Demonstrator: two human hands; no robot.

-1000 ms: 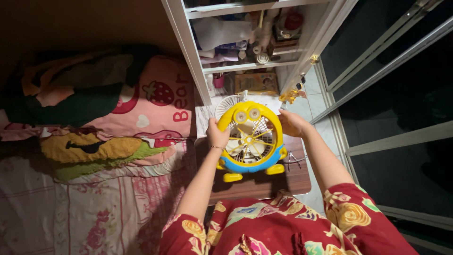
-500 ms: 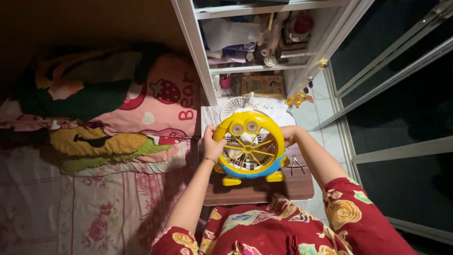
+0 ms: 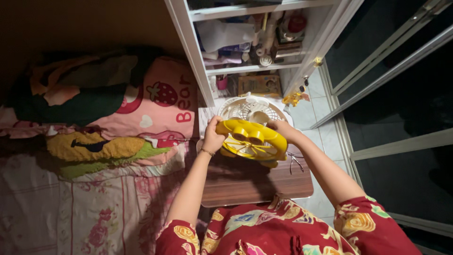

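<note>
- My left hand is clamped on the left rim of the yellow toy fan; fingers curl over the top edge.
- My right hand is closed on the fan's right rim, opposite the left one.
- The fan is lifted between both hands above the far end of the brown worktop, tipped so its spoked yellow grille faces up and toward me, with the two round eyes near the upper edge.
- Just behind the fan lies a white round fan grille, on a pale surface at the foot of the white shelf unit.
- A small pair of metal pliers lies on the worktop's right edge, near my right forearm.
- To the left is the bed with a pink strawberry pillow and a yellow-green cushion.
- The shelf holds crowded bottles and boxes, too dim to tell apart.
</note>
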